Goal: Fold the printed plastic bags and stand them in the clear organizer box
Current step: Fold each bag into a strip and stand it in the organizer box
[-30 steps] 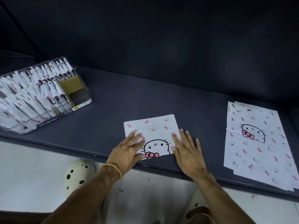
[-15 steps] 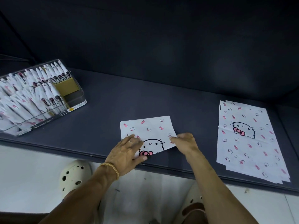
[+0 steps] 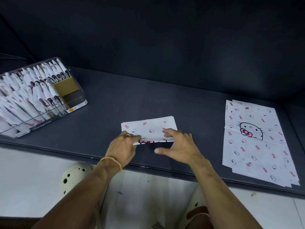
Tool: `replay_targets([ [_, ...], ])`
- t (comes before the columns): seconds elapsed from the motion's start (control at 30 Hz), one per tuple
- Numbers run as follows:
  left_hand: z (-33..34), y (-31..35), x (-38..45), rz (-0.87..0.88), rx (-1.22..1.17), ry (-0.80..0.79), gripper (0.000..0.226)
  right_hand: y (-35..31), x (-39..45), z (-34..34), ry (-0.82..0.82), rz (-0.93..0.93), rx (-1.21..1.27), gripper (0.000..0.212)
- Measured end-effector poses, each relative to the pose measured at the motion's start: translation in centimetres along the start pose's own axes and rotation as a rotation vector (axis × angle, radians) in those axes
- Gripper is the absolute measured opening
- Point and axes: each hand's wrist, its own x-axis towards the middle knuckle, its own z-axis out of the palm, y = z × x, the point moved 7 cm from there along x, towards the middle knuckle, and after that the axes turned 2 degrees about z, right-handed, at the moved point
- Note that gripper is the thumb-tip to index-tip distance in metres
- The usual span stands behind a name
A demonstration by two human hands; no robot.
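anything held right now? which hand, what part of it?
The left hand pinches the folded bag at its near-left edge, at the fold. The right hand is spread, fingertips on the near-right edge, not gripping.

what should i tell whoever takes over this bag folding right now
Left hand: pinches the near left edge of the half-folded bag at mid-table, lifting it into a fold.
Right hand: open, fingers spread over the bag's right edge, holding nothing.
Clear organizer box: far left on the table, already crowded with folded bags standing in rows.
Flat stack of unfolded bags: on the right of the table.
Done: many bags boxed; this one partly folded.
Left: finish this fold, stand it in the box, then work through the stack.
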Motion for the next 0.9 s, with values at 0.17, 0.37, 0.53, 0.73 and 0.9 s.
replay_targets([
  [0.17, -0.1, -2.5, 1.3, -0.235, -0.254, -0.025, 0.014, 2.3, 2.9, -1.4, 0.109, 0.202, 0.241, 0.003],
  [0.37, 0.2, -5.0, 2.3, -0.492, -0.231, 0.089, 0.026, 3.6, 4.7, -0.6, 0.160, 0.420, 0.290, 0.018],
  [0.53, 0.1, -4.8, 3.3, -0.440, -0.116, 0.145, 0.031, 3.7, 4.7, -0.4, 0.240, 0.443, 0.224, 0.025],
  [0.73, -0.6, -3.1, 3.7, -0.130, 0.132, 0.255, 0.024, 3.9, 4.4, -0.4, 0.238, 0.442, 0.314, 0.002],
  [0.9, 1.7, -2.3, 3.5, 0.105, 0.184, 0.101, 0.034, 4.1, 4.5, -0.3, 0.243, 0.425, 0.320, 0.009],
])
